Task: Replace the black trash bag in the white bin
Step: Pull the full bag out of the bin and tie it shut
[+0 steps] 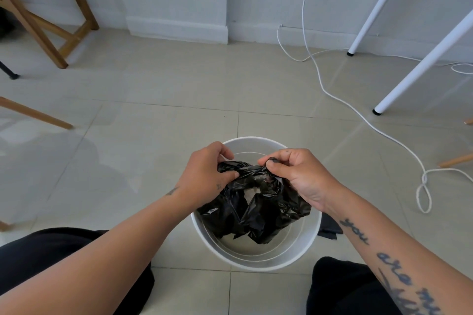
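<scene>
A round white bin (256, 261) stands on the tiled floor between my knees. A crumpled black trash bag (258, 215) hangs over and into it, its lower part down inside the bin. My left hand (204, 176) and my right hand (297, 174) both pinch the bag's bunched top edge just above the bin's far side, fingers close together. A gap in the plastic shows something pale inside the bag.
A white cable (371, 125) snakes over the floor at the right, past two white table legs (419, 69). Wooden chair legs (43, 30) stand at the far left. A dark scrap (329, 229) lies on the floor right of the bin.
</scene>
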